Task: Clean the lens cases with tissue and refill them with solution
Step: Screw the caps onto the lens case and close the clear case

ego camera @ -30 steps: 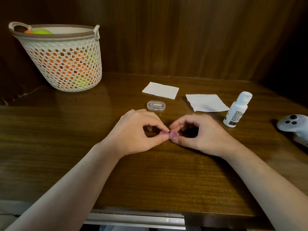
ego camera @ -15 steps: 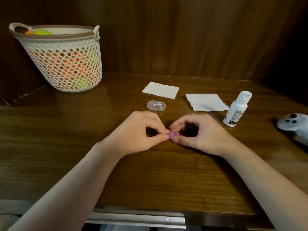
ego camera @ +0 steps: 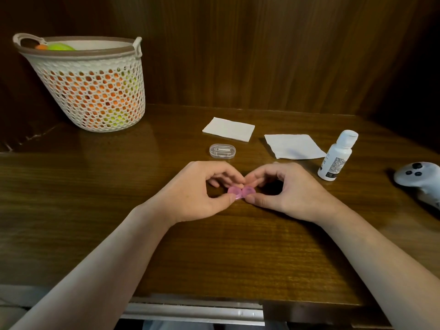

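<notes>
Dark wooden table (ego camera: 71, 210), frame centre: small pink translucent two-cup plastic lens case (ego camera: 241, 192) is pinched by left hand (ego camera: 195, 194) and right hand (ego camera: 288, 191), one round cup each.

both forearms bare to the frame edge, hands without rings or gloves.

Looks like home setting, desk nook. Dark wood-grain desk (ego camera: 100, 210), glossy, backed by matching wood panelling (ego camera: 262, 55). White plastic mesh basket (ego camera: 95, 96) at back left, orange and green items showing through holes. White game-style controller (ego camera: 419, 179) lying at right edge. Metal drawer rail (ego camera: 190, 313) under front edge. Domestic clutter, no work gear.
</notes>
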Motion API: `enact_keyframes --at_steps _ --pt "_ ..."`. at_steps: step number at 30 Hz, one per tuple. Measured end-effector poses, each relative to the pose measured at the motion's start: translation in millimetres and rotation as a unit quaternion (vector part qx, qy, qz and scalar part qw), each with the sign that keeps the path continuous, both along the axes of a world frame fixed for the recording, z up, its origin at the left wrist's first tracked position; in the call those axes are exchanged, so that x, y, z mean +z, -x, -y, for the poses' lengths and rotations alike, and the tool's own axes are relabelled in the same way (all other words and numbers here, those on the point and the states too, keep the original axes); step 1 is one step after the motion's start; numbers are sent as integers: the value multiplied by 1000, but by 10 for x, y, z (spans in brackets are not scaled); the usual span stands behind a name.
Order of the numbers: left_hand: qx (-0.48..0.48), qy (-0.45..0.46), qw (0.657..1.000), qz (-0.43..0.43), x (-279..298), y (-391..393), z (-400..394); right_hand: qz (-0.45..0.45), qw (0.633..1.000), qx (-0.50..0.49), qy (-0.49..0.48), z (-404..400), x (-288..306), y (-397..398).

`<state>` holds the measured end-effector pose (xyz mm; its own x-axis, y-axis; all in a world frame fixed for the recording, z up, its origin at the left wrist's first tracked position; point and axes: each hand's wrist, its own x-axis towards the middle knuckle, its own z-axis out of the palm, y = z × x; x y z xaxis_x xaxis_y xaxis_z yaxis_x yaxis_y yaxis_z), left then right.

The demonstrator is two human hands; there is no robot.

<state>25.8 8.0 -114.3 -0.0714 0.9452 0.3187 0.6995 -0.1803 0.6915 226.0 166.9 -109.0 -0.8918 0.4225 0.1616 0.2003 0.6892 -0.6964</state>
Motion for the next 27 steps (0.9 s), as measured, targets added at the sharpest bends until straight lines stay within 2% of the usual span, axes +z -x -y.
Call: enact_keyframes --at_steps 3,7,11,21,27 --pt "23 6 999 31 -9 3 -8 0 1000 3 5 -15 -5 5" --pt "64 3 998 23 -4 -4 -17 4 1000 -3 2 -30 -17 2" --pt "59 25 998 25 -24 -16 -43 2 1000 -2 4 -32 -11 2" --pt "10 12 999 40 -13 -26 -11 2 1000 -2 13 -12 2 1" --pt "71 40 996 27 -17 -8 -52 3 1000 -4 5 -17 0 0"
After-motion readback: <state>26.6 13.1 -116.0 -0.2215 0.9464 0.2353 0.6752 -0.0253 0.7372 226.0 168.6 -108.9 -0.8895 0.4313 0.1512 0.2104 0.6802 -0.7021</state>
